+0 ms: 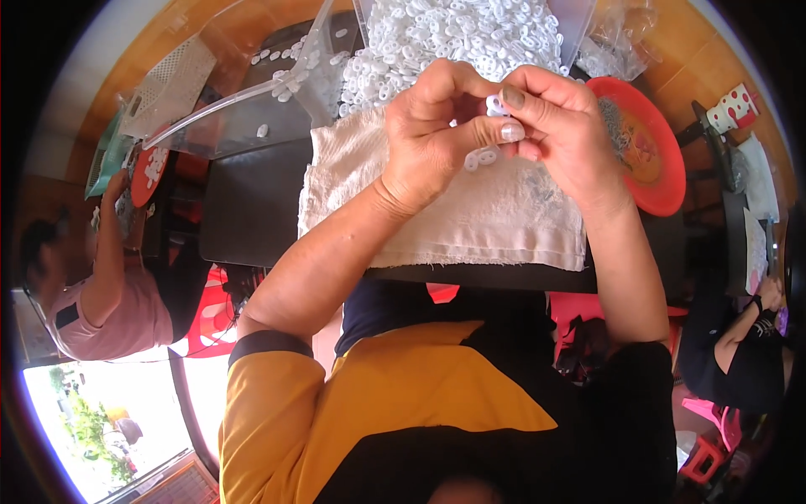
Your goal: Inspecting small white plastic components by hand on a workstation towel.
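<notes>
My left hand (pixel 432 134) and my right hand (pixel 571 130) meet above a cream towel (pixel 504 227). Pinched between the fingertips of both is a small white plastic piece (pixel 494 106) with holes. The thumbs and fingers cover much of it, so whether anything else is in the grip is hidden. Just below the hands, a few similar oval white pieces (pixel 480 158) lie on the towel. Beyond my fingers rises a big heap of such white pieces (pixel 462 38).
A clear plastic bin (pixel 243 126) stands left of the heap. At the right, a red plate (pixel 667 176) holds small metal parts (pixel 621 134). Behind it is a clear bag (pixel 617 50). One person (pixel 117 302) sits at far left, another (pixel 739 353) at far right.
</notes>
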{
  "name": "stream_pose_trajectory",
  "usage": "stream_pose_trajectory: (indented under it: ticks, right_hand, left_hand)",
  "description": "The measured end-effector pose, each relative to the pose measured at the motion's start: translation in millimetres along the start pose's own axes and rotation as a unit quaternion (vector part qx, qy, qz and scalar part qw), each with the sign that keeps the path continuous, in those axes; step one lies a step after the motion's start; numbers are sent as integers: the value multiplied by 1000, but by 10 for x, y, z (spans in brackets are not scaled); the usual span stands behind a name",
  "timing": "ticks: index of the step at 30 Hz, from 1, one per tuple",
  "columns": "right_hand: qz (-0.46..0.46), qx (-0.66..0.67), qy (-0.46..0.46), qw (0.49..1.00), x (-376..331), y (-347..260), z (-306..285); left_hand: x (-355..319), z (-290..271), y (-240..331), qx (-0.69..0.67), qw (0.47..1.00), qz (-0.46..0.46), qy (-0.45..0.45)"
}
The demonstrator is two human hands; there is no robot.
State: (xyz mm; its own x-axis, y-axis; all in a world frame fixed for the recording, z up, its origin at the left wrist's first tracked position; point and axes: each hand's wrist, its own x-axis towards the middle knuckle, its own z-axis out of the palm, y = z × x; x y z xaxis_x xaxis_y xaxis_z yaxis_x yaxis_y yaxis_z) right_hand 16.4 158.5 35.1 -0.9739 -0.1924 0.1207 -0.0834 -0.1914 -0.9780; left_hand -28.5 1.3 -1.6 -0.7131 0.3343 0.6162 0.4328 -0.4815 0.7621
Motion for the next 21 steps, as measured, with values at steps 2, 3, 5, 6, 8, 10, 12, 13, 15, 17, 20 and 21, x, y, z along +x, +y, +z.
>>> stream_pose_trajectory:
  ticks: [2,3,5,6,8,10,12,13,15,17,20,21]
  right_hand:
    - [-15,-45,20,999,4,-25,-2]
    - [-27,-58,28,998,9,-4,1]
    - [-40,-72,35,996,8,-4,5]
    - [-31,-73,30,996,2,-16,11]
    - [-22,-73,23,997,-12,-27,13]
    - [-8,-47,13,999,-27,-29,-8]
    - [1,-37,4,999,-32,-20,-16]
    - [8,-28,-4,1000,-34,-12,-15]
    - [11,-6,15,1000,-22,14,50]
    - [13,13,34,999,-16,26,63]
    - [12,-10,7,1000,-5,32,46]
    - [0,-29,42,999,-3,32,79]
  left_hand:
    - [-35,37,21,-1,1000,-10,10]
    - [-41,43,22,-2,1000,-24,20]
    - [-41,12,-7,40,999,-13,26]
    - [-43,-6,-8,82,996,-4,34]
    - [-65,-35,58,100,995,-16,14]
    - [-61,-39,76,119,992,-30,-6]
    - [-77,-35,69,113,993,-27,-5]
    - [-83,-39,73,113,993,-29,-5]
    - [-78,-54,73,118,993,-11,-1]
    - [-63,-66,69,126,992,-8,-6]
    - [-51,-37,48,77,996,-33,11]
    - [-37,-17,43,20,997,-61,31]
